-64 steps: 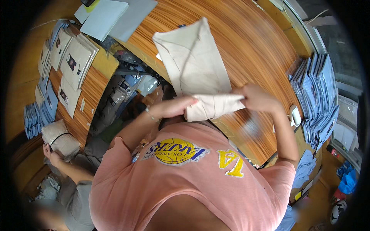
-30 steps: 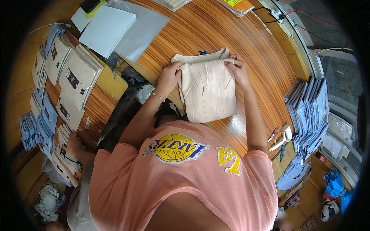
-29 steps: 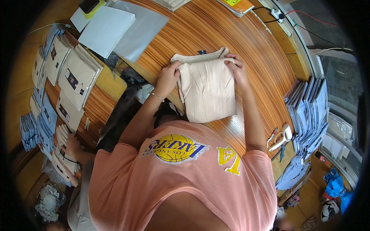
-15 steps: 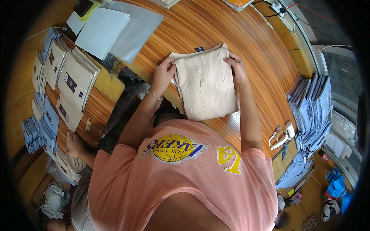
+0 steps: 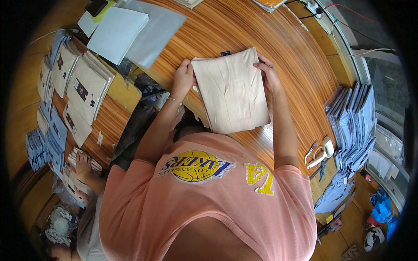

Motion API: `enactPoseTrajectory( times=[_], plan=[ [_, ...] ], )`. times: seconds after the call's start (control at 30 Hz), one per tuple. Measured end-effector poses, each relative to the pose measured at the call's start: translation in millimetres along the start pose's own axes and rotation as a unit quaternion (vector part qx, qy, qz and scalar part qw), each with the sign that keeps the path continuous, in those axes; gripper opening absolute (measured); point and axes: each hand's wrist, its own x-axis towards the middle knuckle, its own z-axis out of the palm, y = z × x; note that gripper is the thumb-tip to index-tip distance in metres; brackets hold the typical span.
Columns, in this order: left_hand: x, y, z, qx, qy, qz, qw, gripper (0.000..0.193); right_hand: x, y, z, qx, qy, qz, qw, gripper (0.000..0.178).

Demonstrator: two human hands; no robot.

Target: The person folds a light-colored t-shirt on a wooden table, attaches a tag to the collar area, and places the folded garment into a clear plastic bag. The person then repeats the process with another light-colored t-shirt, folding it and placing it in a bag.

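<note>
Closest to my head camera is the wearer's pink top [image 5: 204, 200]. Just past it, at the near side of the wooden desk [image 5: 300, 78], is the folded cream shirt [image 5: 233, 93], with a dark tag [image 5: 225, 54] showing at its far edge. I have the left hand [image 5: 183, 80] gripping the shirt's left edge near the far corner, some fingers hidden. The right hand [image 5: 267, 73] pinches the opposite edge, thumb on top. I can't tell how much of the cloth touches the desk. To the right I see a white tool [image 5: 323, 153], then bagged blue shirts [image 5: 352, 115] in a stack. Off to the left, a co-worker's hand [image 5: 85, 168] rests on cream cloth, with bagged cream shirts [image 5: 82, 93] beyond. Farther away, white sheets [image 5: 118, 35] lie on a clear plastic sheet [image 5: 163, 32].
</note>
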Motion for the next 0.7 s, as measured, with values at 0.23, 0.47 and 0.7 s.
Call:
enactPoseTrajectory(
  times=[0.23,0.47,0.7],
  plan=[
    [-2.7,2.7,-0.1,0.007,0.025,-0.019,0.999,0.014,-2.0,-2.6,8.3,-0.018,0.006,-0.017,1.000,0.056],
    [-7.7,4.6,-2.9,-0.088,-0.033,-0.003,0.996,0.024,-1.5,-5.2,16.5,-0.019,0.026,-0.031,0.999,0.057],
    [0.5,9.7,-1.8,0.095,-0.009,0.062,0.993,0.035,18.9,16.5,6.0,-0.052,0.111,-0.092,0.988,0.044]
  ],
)
